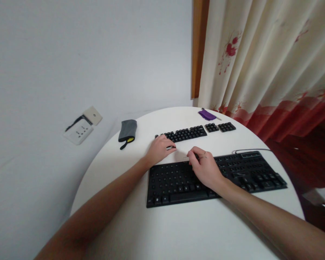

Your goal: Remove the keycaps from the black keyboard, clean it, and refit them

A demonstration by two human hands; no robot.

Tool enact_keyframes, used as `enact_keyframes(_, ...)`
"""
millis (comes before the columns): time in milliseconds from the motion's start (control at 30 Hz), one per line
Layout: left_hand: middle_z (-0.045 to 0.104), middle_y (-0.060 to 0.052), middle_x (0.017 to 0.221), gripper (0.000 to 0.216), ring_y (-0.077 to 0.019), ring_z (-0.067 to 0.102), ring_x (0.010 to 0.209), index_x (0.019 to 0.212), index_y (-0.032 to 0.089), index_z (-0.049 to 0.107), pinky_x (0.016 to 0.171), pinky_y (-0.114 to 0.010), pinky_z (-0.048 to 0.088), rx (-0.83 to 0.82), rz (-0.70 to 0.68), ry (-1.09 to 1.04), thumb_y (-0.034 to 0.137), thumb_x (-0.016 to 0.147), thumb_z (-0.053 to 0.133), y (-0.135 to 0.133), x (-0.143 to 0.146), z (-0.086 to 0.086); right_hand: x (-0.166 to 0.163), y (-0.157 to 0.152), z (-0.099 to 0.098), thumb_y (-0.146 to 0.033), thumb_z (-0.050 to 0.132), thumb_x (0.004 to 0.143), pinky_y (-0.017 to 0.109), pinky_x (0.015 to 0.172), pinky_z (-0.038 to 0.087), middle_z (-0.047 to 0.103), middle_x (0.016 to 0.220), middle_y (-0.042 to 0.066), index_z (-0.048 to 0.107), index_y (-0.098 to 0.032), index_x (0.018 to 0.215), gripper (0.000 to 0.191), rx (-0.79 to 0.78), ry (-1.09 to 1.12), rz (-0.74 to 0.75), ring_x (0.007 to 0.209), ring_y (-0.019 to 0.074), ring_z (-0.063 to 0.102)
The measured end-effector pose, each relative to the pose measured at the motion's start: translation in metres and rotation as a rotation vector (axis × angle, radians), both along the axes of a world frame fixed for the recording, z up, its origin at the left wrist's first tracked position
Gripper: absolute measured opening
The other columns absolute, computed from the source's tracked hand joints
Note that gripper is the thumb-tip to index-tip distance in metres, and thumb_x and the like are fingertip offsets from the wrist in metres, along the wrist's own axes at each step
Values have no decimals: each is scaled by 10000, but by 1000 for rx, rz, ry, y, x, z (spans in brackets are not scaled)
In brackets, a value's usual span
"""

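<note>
A black keyboard (178, 196) lies across the white table, many keys on its left part bare of caps. My right hand (204, 168) is over its top edge, fingers closed around a thin wire tool (205, 155) with a dark middle, which looks like a wire keycap puller. Just beyond the keyboard, my left hand (159, 150) rests by the left end of a block of loose black keycaps (188, 134). Its thumb and fingertips are drawn together; whatever is between them is too small to make out.
Two smaller keycap groups, one (211, 127) beside another (226, 126), sit at the right. A grey pouch (128, 130) lies back left, and a purple cloth item (207, 115) back right. The keyboard's cable (253, 149) runs right. Wall sockets (79, 131) and a curtain (260, 72) border the table.
</note>
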State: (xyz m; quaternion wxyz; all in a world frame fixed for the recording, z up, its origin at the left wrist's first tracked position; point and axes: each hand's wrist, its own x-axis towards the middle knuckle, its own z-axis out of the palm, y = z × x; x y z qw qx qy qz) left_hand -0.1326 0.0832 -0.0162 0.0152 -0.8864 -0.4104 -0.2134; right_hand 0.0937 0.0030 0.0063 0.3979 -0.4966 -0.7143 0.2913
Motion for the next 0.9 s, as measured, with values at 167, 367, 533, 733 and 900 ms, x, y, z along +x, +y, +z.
enact_keyframes(167,710,-26,1029,135,-214,559,952,846,234,740,887,-383,447,54,55,-43,328,895,657,-4,0,1,0,-2,0,-330,436,972,249,513,309,546,567,-20,560,-222,728,294,-12,3,12,512,143,494)
enact_keyframes(367,623,-51,1188,431,-261,499,1093,1195,235,645,986,-407,433,54,179,-97,303,782,748,-10,6,6,-1,-3,0,-333,431,972,242,509,313,523,538,-26,539,-222,706,308,-11,11,22,503,140,494)
enact_keyframes(533,542,-65,1318,631,-303,455,1162,1343,276,541,1000,-446,395,50,287,-74,305,749,752,-11,11,6,-2,-4,-2,-338,429,975,240,515,326,510,531,-30,523,-226,703,309,-8,2,26,502,142,499)
enact_keyframes(733,514,-77,1341,676,-321,424,1195,1374,282,493,1000,-464,369,44,326,-73,313,747,745,-11,11,5,-4,-5,-4,-345,426,977,240,520,344,552,577,-17,546,-225,727,302,-22,2,33,521,148,523)
enact_keyframes(900,519,-77,1329,662,-316,428,1183,1371,275,494,986,-460,373,49,341,-64,315,757,739,-10,10,4,-5,-7,-2,-341,433,971,239,519,346,555,572,-16,545,-224,715,303,-25,0,42,517,146,521)
